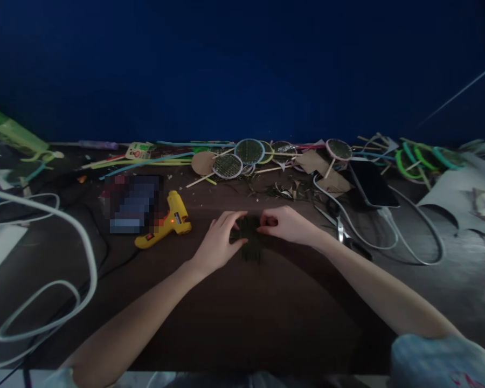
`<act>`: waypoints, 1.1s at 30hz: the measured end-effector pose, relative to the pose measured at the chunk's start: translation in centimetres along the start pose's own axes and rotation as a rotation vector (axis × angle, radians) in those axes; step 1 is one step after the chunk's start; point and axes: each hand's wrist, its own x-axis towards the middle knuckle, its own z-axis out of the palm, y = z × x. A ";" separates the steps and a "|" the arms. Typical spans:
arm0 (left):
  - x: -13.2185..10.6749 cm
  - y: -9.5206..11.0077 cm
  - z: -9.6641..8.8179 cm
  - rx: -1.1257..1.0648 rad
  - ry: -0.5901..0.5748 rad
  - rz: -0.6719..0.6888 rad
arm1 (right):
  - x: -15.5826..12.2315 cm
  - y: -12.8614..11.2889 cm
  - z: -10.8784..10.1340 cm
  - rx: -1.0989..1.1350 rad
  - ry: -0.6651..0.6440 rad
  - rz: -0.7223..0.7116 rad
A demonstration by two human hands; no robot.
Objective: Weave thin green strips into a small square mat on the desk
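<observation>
Two hands (pixel 214 245) (pixel 291 223) flank green strips (pixel 251 245) — dark table (pixel 267 318), blue backdrop (pixel 242 70) beyond.

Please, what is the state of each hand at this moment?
Left hand: open, thumb and fingers apart, at the dark green piece.
Right hand: fingers curled; whether it holds anything cannot be told.

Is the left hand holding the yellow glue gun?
No, the glue gun lies on the table, apart from the left hand.
</observation>
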 end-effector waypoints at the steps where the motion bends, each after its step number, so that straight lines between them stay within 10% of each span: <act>1: 0.0 0.0 0.0 -0.001 -0.002 0.001 | 0.0 0.0 0.0 0.002 -0.001 -0.001; 33: -0.2 0.3 0.1 0.036 0.041 0.018 | 0.1 -0.1 0.3 -0.087 0.025 -0.014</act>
